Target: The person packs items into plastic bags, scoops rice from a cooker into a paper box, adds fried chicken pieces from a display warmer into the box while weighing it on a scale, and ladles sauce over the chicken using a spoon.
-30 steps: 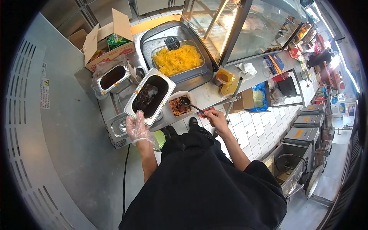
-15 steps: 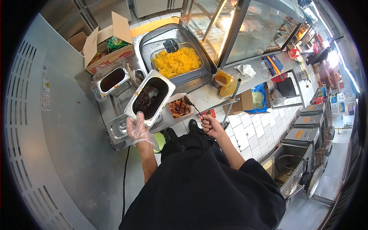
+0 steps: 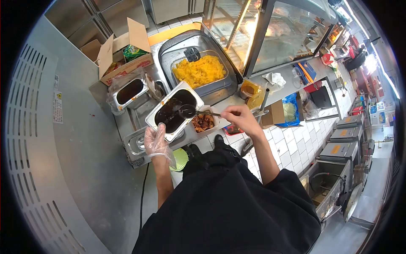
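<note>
Tilted in my left hand [image 3: 156, 143], which wears a clear plastic glove, is a deep steel pan [image 3: 152, 121] of dark sauce [image 3: 172, 106]. The gloved fingers grip its near rim. My bare right hand [image 3: 242, 119] is closed round the handle of a dark spoon [image 3: 187, 111], whose bowl is over the sauce inside the pan. Partly behind the pan, a white tub holds browned, glazed food pieces [image 3: 204, 122]; the spoon's handle crosses above it.
A second sauce pan [image 3: 130, 92] stands at the left. Yellow food [image 3: 200, 71] fills a basket in a steel tray on the counter. Beyond are a cardboard box [image 3: 126, 54] and a glass display cabinet [image 3: 292, 34]. A green basket [image 3: 179, 158] sits low by my feet.
My right hand has raised the spoon from the tub of glazed pieces and brought it left over the sauce pan. My left hand still holds the pan.
</note>
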`<state>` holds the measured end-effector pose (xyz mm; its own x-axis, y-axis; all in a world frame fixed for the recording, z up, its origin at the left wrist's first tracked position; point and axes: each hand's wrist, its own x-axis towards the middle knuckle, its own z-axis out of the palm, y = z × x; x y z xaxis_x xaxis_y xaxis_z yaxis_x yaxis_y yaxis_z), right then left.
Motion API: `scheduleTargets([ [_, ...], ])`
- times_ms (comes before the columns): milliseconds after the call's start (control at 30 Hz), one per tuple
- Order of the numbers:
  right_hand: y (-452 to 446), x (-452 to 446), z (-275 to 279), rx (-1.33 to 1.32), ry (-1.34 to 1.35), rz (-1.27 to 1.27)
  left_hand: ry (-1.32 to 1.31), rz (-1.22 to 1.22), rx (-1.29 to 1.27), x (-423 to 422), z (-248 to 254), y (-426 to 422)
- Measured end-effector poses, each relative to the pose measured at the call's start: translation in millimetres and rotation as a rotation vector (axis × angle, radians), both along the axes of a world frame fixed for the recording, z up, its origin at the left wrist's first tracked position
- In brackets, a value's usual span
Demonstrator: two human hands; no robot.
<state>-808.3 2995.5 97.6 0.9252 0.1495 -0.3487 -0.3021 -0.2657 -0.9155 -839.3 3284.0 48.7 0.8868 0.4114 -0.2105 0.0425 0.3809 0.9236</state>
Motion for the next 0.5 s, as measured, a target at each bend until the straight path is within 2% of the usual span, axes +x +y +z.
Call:
scheduleTargets([
  [67,23,16,23,-0.159,-0.314,0.113,0.056,-0.067,0.08,7,-3,15],
  [100,36,22,29,-0.238,-0.472,0.162,-0.007,-0.095,0.004,13,0,16],
  [200,71,37,39,-0.319,-0.735,0.216,0.064,-0.099,0.066,27,10,25],
  [233,77,39,46,-0.33,-0.73,0.222,0.016,-0.157,0.013,32,5,34],
  [300,90,37,60,-0.35,-0.721,0.247,0.062,-0.184,0.092,42,7,55],
  [400,88,25,74,-0.209,-0.624,0.173,0.065,-0.125,0.077,54,17,67],
  [500,66,15,55,-0.155,-0.547,0.118,0.143,-0.136,0.118,66,6,123],
])
